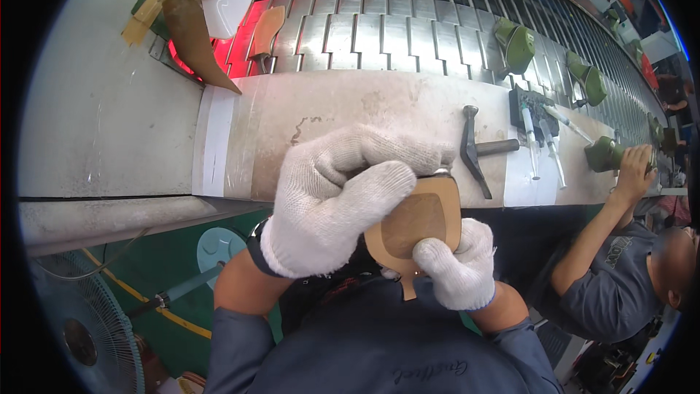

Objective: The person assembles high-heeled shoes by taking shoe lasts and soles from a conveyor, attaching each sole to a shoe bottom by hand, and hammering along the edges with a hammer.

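In front of my chest, both hands in white knit gloves hold a tan shoe piece. It has a darker rounded panel in its middle and a narrow strip hanging from its lower end. My left hand is closed at its upper left edge, the thumb and bent fingers near a small shiny bit at the top. From the lower right my right hand grips it, thumb on the face and fingers mostly hidden behind. Just beyond, a hammer with a dark head and short handle lies on the worktop.
Slatted metal conveyor runs behind the worktop, carrying green shoe lasts and a tan piece. Syringe-like tubes stand in a dark holder at right. A co-worker's arm reaches in there. At lower left stands a fan.
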The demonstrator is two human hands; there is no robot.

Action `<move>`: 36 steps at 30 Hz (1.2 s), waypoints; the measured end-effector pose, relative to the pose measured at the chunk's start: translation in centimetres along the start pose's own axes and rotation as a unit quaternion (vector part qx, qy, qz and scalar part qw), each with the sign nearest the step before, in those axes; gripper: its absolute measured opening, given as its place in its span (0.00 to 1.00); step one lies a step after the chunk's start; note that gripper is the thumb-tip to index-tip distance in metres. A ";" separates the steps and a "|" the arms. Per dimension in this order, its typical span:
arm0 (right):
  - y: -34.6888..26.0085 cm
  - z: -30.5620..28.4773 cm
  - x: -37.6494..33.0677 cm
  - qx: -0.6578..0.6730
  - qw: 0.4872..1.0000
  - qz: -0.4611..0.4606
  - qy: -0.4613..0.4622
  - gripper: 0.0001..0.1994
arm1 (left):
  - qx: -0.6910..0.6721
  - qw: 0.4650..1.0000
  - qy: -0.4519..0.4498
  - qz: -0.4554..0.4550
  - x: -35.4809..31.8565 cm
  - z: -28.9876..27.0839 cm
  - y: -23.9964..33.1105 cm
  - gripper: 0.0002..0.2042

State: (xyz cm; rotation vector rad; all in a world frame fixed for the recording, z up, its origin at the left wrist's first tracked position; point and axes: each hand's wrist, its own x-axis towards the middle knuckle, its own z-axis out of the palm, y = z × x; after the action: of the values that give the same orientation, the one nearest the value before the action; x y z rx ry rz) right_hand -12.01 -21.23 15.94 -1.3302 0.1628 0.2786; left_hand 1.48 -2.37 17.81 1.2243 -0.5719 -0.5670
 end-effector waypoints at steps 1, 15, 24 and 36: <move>-0.2 -0.1 0.0 0.000 1.000 0.001 0.001 0.18 | 0.023 0.999 0.019 -0.022 0.0 0.2 0.6 0.23; -2.6 -2.6 5.4 0.179 0.983 -0.024 0.033 0.22 | -0.157 0.986 -0.033 0.040 7.4 -3.2 -4.6 0.25; -2.1 -2.7 5.5 0.093 0.991 -0.043 0.084 0.21 | -0.089 0.994 -0.039 0.059 6.9 -3.4 -4.7 0.23; -1.8 -0.5 3.2 -0.047 0.994 -0.075 0.066 0.26 | -0.033 0.993 0.008 0.111 1.6 -2.1 -3.6 0.26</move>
State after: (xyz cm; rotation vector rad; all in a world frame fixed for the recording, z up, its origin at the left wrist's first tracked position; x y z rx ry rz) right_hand -8.41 -21.75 16.62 -1.4472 0.1617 0.0724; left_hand 3.74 -2.89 13.99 1.0853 -0.6611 -0.3858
